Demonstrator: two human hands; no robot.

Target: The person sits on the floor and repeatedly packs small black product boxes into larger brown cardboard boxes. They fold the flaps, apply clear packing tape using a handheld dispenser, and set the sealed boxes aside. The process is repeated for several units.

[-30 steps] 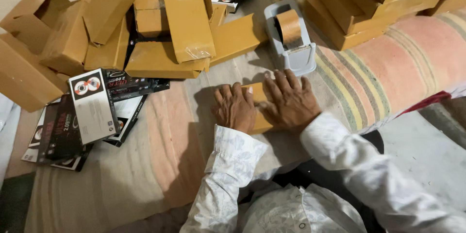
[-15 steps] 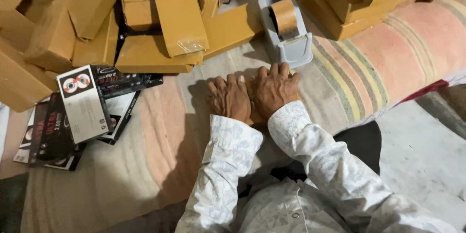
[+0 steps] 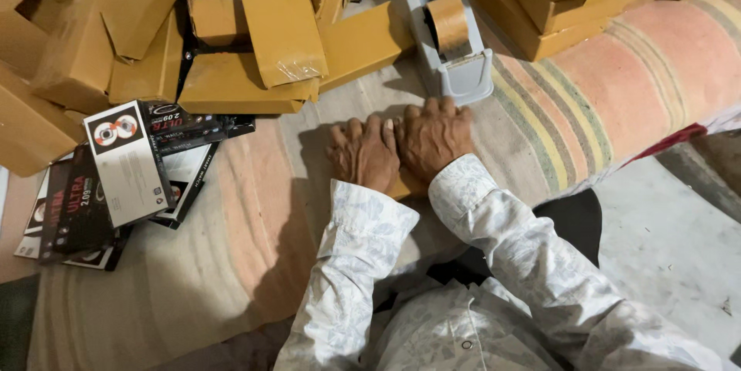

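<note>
My left hand (image 3: 363, 153) and my right hand (image 3: 434, 138) lie side by side, palms down, pressing on a small brown cardboard box (image 3: 406, 186). The hands cover nearly all of the box; only a corner shows between my wrists. Both sleeves are white with a pale pattern. Just beyond my right hand's fingertips stands a grey tape dispenser (image 3: 455, 70) with a roll of brown tape (image 3: 449, 23) in it.
A heap of brown cardboard boxes (image 3: 255, 39) lies at the top left and more are stacked at the top right (image 3: 556, 0). Black and white printed product boxes (image 3: 127, 162) lie at the left. A striped mat (image 3: 610, 93) covers the floor.
My hands have drawn closer together over the small box. The view has shifted slightly, so the box heap and dispenser sit nearer the top edge.
</note>
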